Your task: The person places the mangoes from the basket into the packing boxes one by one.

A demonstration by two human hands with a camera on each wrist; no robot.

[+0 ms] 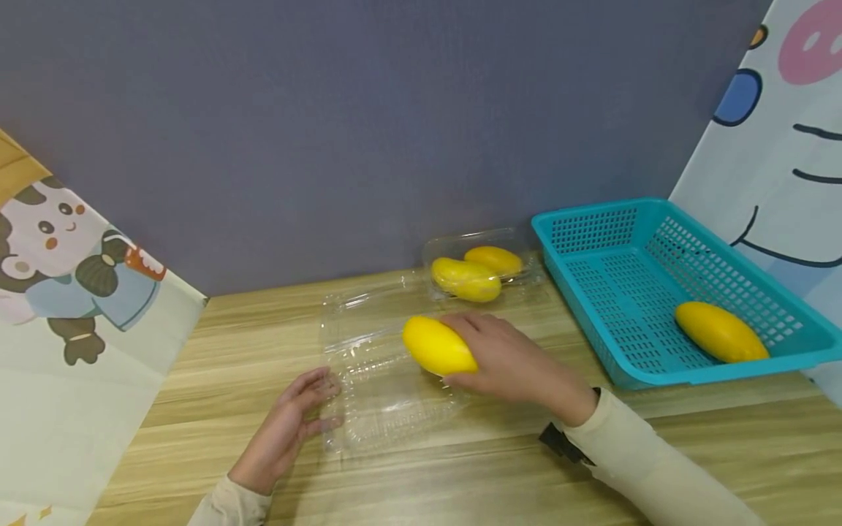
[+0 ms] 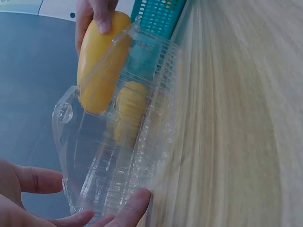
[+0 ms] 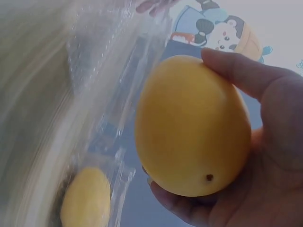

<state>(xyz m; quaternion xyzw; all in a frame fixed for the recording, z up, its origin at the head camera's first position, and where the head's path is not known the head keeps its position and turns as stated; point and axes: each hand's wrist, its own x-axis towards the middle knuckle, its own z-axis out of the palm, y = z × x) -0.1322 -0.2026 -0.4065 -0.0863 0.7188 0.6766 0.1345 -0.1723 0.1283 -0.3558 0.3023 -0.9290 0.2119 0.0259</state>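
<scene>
My right hand [image 1: 506,361] grips a yellow mango [image 1: 437,347] above an open clear plastic clamshell box [image 1: 395,420]. The right wrist view shows thumb and fingers wrapped about this mango [image 3: 189,127], with a small dark spot near its lower end. At the box's left side is my left hand [image 1: 286,424], its fingers spread and lightly bent along the edge. In the left wrist view the left thumb and fingers lie on either side of the box end [image 2: 94,189]. Whether they press on it I cannot tell.
Behind, against the dark wall, a second clear box [image 1: 516,237] holds two mangoes [image 1: 467,280]. On the right stands a turquoise basket [image 1: 592,329] with one mango [image 1: 720,332] inside. Cartoon-printed panels [image 1: 72,277] border the wooden table [image 1: 217,365] on both sides.
</scene>
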